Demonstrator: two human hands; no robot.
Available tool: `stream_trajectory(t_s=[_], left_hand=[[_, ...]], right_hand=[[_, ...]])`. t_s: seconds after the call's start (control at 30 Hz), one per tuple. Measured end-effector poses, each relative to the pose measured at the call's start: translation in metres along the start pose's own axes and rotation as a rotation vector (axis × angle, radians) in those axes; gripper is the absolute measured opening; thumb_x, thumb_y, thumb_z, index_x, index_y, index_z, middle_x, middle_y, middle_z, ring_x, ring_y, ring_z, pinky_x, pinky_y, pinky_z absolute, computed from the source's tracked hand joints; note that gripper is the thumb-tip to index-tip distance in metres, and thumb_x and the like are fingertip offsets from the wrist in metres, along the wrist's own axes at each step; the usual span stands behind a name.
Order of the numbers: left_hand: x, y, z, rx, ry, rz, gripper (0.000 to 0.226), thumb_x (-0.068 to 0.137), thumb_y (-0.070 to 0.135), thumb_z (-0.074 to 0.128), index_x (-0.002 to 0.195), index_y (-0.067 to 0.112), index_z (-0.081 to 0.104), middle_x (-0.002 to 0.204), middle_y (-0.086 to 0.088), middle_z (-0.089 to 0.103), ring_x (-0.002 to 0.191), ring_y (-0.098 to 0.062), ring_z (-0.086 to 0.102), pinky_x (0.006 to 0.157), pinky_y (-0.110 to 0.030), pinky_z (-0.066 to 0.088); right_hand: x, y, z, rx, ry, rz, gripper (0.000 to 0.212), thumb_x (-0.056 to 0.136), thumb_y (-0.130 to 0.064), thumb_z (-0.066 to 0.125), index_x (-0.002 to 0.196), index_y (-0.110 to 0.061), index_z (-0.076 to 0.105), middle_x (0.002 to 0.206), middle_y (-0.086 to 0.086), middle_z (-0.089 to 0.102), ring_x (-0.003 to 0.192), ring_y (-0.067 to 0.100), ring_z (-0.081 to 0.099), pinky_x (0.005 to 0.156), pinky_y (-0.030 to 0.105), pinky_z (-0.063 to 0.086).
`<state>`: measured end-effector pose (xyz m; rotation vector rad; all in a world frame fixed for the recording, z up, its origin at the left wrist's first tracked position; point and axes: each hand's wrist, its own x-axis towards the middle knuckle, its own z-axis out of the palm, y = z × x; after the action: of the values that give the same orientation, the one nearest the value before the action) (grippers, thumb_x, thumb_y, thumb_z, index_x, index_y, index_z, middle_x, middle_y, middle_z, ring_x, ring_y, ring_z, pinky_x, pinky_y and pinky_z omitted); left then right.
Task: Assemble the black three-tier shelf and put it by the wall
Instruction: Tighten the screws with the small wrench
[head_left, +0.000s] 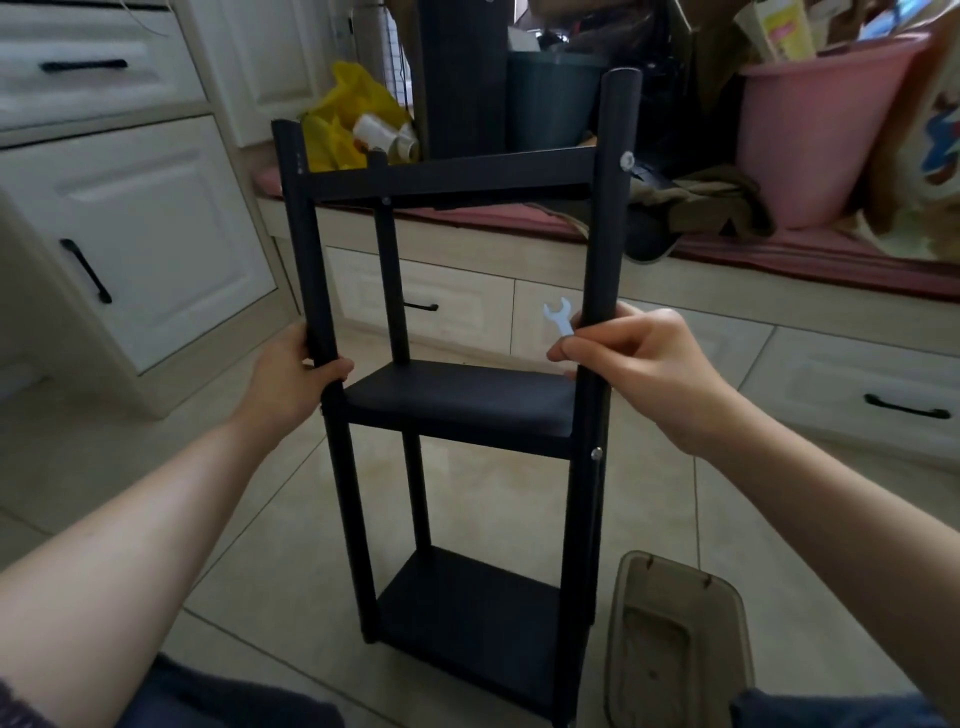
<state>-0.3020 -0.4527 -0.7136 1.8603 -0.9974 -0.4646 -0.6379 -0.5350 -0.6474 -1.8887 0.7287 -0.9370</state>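
Observation:
The black three-tier shelf (457, 400) stands upright on the tiled floor in front of me, with three boards and black round posts joined by silver bolts. My left hand (296, 374) grips the front left post just above the middle board. My right hand (639, 358) grips the front right post at the same height and also pinches a small silver wrench (560, 318) against it. The top board looks tilted, lower on the left.
A brownish plastic tray (675, 644) lies on the floor at the lower right. White cabinets (130, 234) stand to the left. A window bench (519, 218) behind the shelf carries a yellow bag (348, 119), a dark bin (550, 98) and a pink tub (815, 130).

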Motion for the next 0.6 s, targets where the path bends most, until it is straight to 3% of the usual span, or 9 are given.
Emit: stream_trajectory(t_s=[0.23,0.37,0.5,0.6], left_hand=[[-0.002,-0.009,0.003,0.201,0.035,0.01,0.03,0.09,0.022,0.076,0.112,0.017,0.057,0.109,-0.003,0.063,0.101,-0.034,0.066,0.09,-0.057,0.056],[-0.005,-0.007,0.006,0.323,0.059,-0.006,0.04,0.091,0.028,0.075,0.123,0.011,0.059,0.115,-0.006,0.066,0.102,-0.034,0.067,0.091,-0.054,0.055],[-0.008,-0.006,0.011,0.469,0.097,0.006,0.042,0.093,0.029,0.072,0.126,0.007,0.058,0.122,-0.011,0.067,0.107,-0.035,0.064,0.085,-0.041,0.049],[-0.008,-0.006,0.015,0.524,0.082,-0.017,0.04,0.096,0.027,0.069,0.126,0.003,0.057,0.121,-0.016,0.066,0.105,-0.038,0.064,0.081,-0.044,0.05]], right_hand=[[-0.004,-0.007,0.005,-0.057,-0.118,-0.1,0.012,0.09,-0.011,0.069,0.09,-0.018,0.08,0.101,0.004,0.063,0.099,0.024,0.066,0.087,0.043,0.058],[-0.007,-0.009,0.008,-0.079,-0.158,-0.116,0.013,0.09,-0.014,0.069,0.093,-0.021,0.08,0.101,-0.003,0.061,0.1,0.018,0.064,0.088,0.037,0.058],[-0.009,-0.01,0.012,-0.088,-0.179,-0.111,0.013,0.089,-0.016,0.069,0.094,-0.02,0.08,0.103,-0.001,0.059,0.101,0.014,0.062,0.091,0.033,0.056],[-0.01,-0.012,0.016,-0.082,-0.184,-0.115,0.013,0.089,-0.015,0.069,0.094,-0.02,0.08,0.102,-0.002,0.06,0.101,0.013,0.062,0.091,0.032,0.056]])
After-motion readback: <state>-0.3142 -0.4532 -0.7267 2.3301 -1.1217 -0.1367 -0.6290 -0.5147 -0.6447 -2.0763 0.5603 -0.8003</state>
